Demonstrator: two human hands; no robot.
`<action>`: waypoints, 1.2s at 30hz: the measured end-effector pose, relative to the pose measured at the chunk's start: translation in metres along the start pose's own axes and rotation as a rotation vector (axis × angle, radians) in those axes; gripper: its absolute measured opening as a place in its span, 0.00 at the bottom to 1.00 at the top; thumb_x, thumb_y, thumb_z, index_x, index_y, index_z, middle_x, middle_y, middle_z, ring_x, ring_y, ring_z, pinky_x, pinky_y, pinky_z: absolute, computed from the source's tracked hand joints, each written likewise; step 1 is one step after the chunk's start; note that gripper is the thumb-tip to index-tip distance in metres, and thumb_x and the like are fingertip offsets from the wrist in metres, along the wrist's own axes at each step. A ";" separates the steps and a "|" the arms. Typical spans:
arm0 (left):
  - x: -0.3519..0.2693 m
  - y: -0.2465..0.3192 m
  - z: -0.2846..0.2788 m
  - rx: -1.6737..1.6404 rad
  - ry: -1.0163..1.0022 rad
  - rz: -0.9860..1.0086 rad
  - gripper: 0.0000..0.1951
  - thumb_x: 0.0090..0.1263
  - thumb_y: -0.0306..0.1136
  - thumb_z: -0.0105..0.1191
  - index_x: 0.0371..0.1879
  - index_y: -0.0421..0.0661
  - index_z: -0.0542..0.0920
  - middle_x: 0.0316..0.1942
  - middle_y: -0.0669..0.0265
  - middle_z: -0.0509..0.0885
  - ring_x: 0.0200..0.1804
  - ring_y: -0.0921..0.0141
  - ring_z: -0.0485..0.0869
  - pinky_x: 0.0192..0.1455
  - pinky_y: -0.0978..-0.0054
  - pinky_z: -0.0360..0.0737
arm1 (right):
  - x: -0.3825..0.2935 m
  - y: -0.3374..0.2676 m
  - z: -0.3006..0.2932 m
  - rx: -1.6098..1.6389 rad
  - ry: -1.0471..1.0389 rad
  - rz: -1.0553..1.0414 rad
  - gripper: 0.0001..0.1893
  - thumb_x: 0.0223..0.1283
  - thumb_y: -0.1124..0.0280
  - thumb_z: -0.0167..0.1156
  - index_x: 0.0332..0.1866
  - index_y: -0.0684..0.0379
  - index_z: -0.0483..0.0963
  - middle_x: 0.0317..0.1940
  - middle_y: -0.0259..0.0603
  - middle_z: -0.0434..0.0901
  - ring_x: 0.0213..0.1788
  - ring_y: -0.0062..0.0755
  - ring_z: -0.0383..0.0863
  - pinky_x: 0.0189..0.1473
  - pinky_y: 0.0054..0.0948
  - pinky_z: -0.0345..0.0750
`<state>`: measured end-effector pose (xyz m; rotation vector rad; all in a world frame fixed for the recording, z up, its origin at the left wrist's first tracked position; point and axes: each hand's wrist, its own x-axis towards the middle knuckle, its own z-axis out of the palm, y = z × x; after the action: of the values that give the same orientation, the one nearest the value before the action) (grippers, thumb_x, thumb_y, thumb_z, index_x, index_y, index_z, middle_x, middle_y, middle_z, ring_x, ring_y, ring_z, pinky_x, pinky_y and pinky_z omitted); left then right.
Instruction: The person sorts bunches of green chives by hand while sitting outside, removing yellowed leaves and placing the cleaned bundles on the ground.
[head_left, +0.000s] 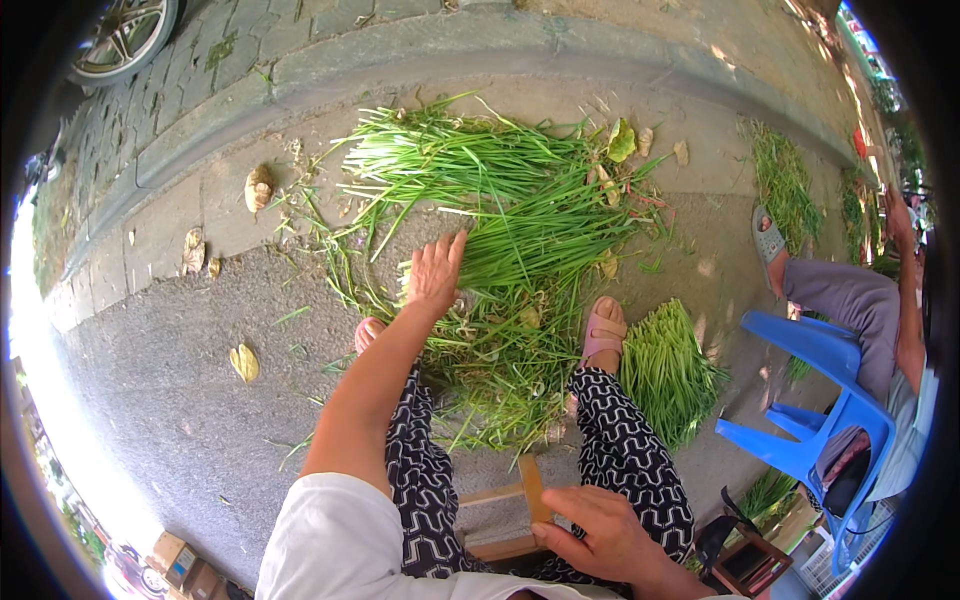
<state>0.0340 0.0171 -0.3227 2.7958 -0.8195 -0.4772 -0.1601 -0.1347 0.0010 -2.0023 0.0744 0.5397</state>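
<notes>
My left hand is closed over the pale ends of a bunch of long green chives on the ground, palm down. A second pile of chives, its white ends facing left, lies just beyond. Loose trimmings and withered leaves are heaped between my feet. My right hand is held above my lap, thumb and forefinger apart, with nothing visible between them. Close to its fingertips is a wooden bar of a low frame. A neat bundle of chives stands beside my right foot.
A blue plastic chair is at the right, near a seated person's leg and grey clog. More greens lie beyond that foot. A stone kerb crosses the far side. Dry leaves dot the left pavement; cardboard boxes sit lower left.
</notes>
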 end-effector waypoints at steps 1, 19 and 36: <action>0.007 -0.004 0.000 0.017 -0.021 -0.006 0.50 0.39 0.34 0.70 0.65 0.49 0.54 0.55 0.60 0.69 0.55 0.61 0.70 0.57 0.62 0.66 | -0.001 -0.001 0.000 -0.004 -0.006 0.005 0.15 0.51 0.72 0.63 0.43 0.67 0.72 0.33 0.50 0.79 0.34 0.47 0.80 0.35 0.34 0.76; 0.040 0.065 -0.004 0.094 -0.135 0.021 0.55 0.37 0.49 0.72 0.66 0.50 0.52 0.58 0.56 0.68 0.62 0.59 0.64 0.67 0.57 0.55 | -0.012 0.015 -0.006 0.066 0.075 -0.029 0.17 0.56 0.69 0.59 0.49 0.64 0.72 0.41 0.47 0.79 0.39 0.44 0.80 0.41 0.34 0.77; 0.061 0.007 -0.030 0.105 0.450 0.040 0.19 0.42 0.21 0.58 0.37 0.48 0.73 0.32 0.63 0.76 0.38 0.62 0.76 0.38 0.64 0.73 | -0.005 0.009 -0.006 0.026 0.053 -0.048 0.15 0.51 0.69 0.65 0.40 0.66 0.74 0.31 0.46 0.79 0.30 0.42 0.79 0.33 0.32 0.75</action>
<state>0.0899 -0.0200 -0.3082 2.8045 -0.8096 0.2052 -0.1655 -0.1448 -0.0022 -1.9886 0.0654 0.4525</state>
